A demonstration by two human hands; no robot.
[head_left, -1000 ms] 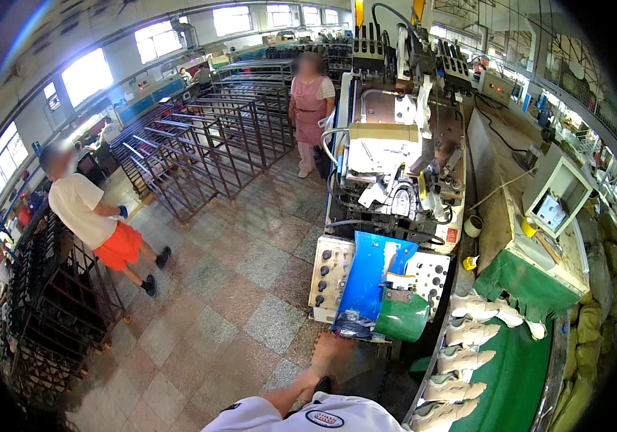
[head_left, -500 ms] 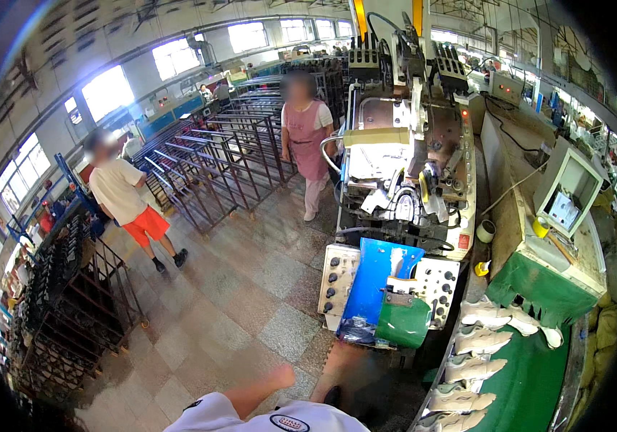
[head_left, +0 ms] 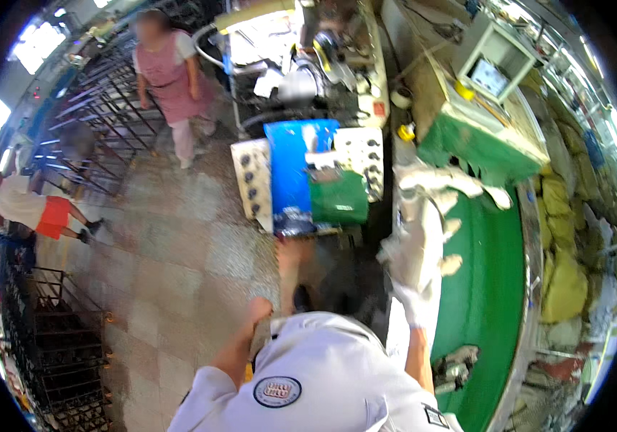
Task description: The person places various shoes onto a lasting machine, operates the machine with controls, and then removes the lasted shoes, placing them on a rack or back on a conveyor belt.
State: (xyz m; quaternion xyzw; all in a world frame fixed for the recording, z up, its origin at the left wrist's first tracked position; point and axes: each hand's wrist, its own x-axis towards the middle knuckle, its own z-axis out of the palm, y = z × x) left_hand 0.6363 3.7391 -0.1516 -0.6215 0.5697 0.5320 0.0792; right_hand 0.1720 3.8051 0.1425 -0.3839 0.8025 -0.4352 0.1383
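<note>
Now my gloved right hand (head_left: 418, 306) clutches a white glove form (head_left: 416, 248) over the green tabletop (head_left: 488, 302); my bare left hand (head_left: 259, 311) hangs loosely open, holding nothing. A second ago neither hand touched the forms.

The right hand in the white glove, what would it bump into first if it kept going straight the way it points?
Probably the white glove forms lined along the green table. The right hand points up along that row and already seems to touch the nearest form, though blur and depth make that uncertain.
</note>
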